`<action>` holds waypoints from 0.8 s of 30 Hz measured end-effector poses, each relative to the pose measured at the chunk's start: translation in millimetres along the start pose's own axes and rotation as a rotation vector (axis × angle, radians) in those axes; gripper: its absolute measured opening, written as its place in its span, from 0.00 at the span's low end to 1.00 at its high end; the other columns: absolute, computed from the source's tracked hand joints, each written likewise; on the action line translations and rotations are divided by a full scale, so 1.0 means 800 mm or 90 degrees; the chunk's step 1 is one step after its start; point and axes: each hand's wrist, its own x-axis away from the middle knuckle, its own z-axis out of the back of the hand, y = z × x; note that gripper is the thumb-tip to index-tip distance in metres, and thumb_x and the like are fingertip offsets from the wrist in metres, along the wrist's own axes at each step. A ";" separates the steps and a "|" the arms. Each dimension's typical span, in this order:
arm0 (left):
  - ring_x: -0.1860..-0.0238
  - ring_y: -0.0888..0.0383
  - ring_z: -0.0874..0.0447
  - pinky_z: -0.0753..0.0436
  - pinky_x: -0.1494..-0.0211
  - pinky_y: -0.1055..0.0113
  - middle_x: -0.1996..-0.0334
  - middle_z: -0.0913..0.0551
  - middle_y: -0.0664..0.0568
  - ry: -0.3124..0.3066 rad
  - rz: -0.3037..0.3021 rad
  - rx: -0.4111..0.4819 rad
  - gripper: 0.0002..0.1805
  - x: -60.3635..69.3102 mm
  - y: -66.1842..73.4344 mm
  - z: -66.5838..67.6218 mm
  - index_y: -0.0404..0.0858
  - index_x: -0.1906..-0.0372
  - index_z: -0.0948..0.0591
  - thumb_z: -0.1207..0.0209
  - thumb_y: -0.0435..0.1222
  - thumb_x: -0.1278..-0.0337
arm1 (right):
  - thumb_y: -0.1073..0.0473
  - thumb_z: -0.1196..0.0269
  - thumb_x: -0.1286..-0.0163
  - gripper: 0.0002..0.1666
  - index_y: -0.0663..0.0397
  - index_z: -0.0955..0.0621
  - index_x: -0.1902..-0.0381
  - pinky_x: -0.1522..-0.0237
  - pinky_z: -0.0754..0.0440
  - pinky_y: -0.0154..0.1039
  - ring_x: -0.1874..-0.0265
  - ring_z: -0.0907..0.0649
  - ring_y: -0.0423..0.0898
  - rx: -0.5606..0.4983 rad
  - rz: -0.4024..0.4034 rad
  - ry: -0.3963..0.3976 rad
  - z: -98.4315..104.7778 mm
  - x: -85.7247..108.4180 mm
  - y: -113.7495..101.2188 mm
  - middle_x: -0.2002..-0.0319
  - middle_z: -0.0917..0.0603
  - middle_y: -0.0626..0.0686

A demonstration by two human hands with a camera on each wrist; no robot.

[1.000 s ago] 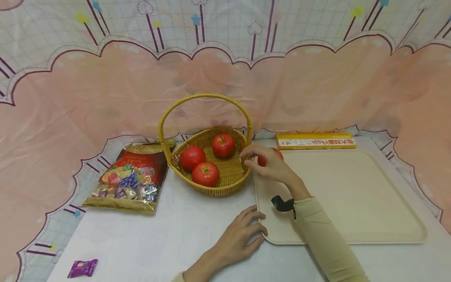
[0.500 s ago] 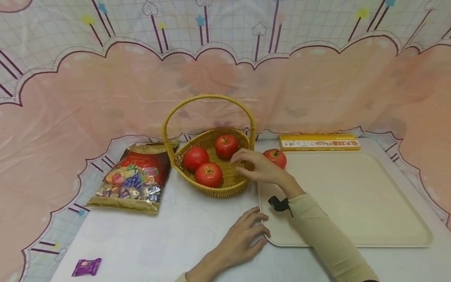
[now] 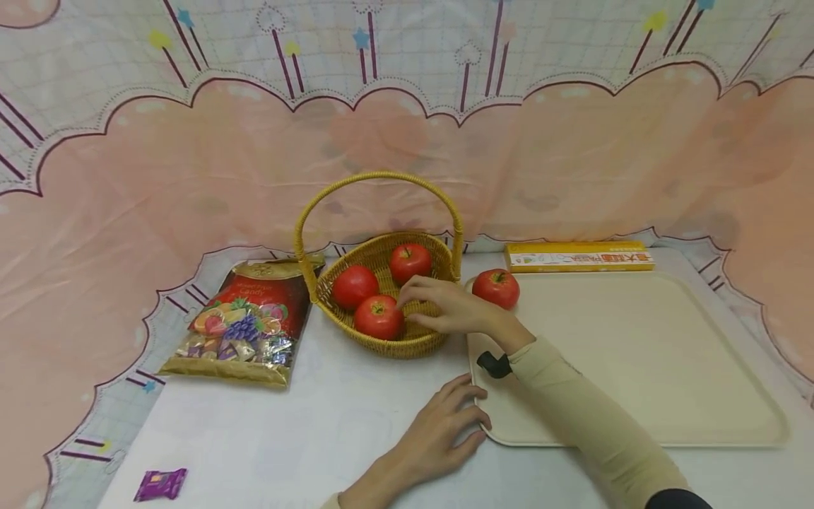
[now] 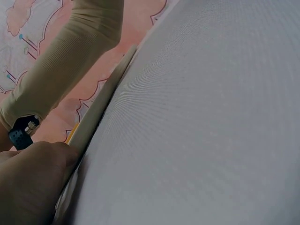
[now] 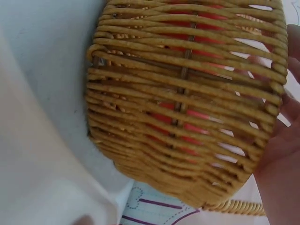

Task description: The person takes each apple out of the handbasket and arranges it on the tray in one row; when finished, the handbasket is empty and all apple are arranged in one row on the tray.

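My right hand (image 3: 439, 304) reaches over the right rim of the yellow wicker basket (image 3: 407, 348), fingers loosely bent. Its fingertips are at the right side of the front red apple (image 3: 376, 318); contact is unclear. Two more apples lie in the basket, one at left (image 3: 355, 288) and one at the back (image 3: 410, 263). In the right wrist view, the basket's woven wall (image 5: 187, 89) hides most of the apples, and the hand (image 5: 281, 150) shows behind its rim. My left hand (image 3: 435, 431) rests with spread fingers on the front left edge of the beige tray (image 3: 636, 367).
Another red apple (image 3: 496, 288) sits at the tray's back left corner. A yellow pasta box (image 3: 580, 257) lies behind the tray. Left of the basket is a red candy bag (image 3: 244, 318), and a purple wrapped candy (image 3: 160, 485) lies at the front left. The basket's tall handle (image 3: 380, 175) arches upward.
My right hand has moved left and slightly down, from the basket's right rim to beside the front apple. The apple on the tray, partly hidden before, now shows fully. The left hand stays put.
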 end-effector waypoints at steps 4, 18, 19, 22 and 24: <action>0.31 0.48 0.37 0.30 0.31 0.55 0.43 0.26 0.56 0.016 -0.011 -0.011 0.05 0.001 -0.001 0.000 0.53 0.62 0.21 0.39 0.40 0.44 | 0.57 0.40 0.34 0.14 0.48 0.21 0.50 0.40 0.23 0.38 0.47 0.25 0.41 0.030 0.012 -0.028 -0.001 -0.008 -0.004 0.50 0.25 0.47; 0.31 0.49 0.38 0.30 0.31 0.55 0.43 0.26 0.56 0.001 -0.005 0.003 0.05 0.003 0.001 -0.003 0.53 0.62 0.21 0.40 0.41 0.43 | 0.56 0.40 0.34 0.16 0.44 0.23 0.48 0.36 0.27 0.41 0.41 0.29 0.45 0.066 0.011 -0.106 -0.008 -0.025 -0.009 0.43 0.28 0.50; 0.31 0.48 0.38 0.30 0.31 0.55 0.43 0.26 0.56 0.001 -0.005 0.002 0.05 0.003 0.001 -0.003 0.53 0.62 0.21 0.40 0.41 0.43 | 0.56 0.40 0.34 0.16 0.45 0.23 0.47 0.35 0.27 0.41 0.41 0.29 0.45 0.067 0.015 -0.110 -0.008 -0.026 -0.010 0.42 0.28 0.50; 0.30 0.48 0.38 0.30 0.31 0.55 0.43 0.27 0.56 0.003 -0.004 0.000 0.05 0.001 0.000 -0.003 0.53 0.62 0.22 0.40 0.40 0.43 | 0.56 0.40 0.34 0.17 0.44 0.23 0.47 0.34 0.28 0.41 0.40 0.30 0.45 0.076 0.028 -0.122 -0.008 -0.032 -0.011 0.41 0.29 0.50; 0.30 0.48 0.39 0.30 0.31 0.55 0.42 0.28 0.56 0.003 -0.004 -0.001 0.05 0.001 0.000 -0.003 0.53 0.61 0.22 0.40 0.40 0.43 | 0.55 0.40 0.34 0.18 0.42 0.24 0.46 0.33 0.30 0.41 0.39 0.31 0.44 0.087 0.034 -0.136 -0.007 -0.037 -0.010 0.40 0.30 0.50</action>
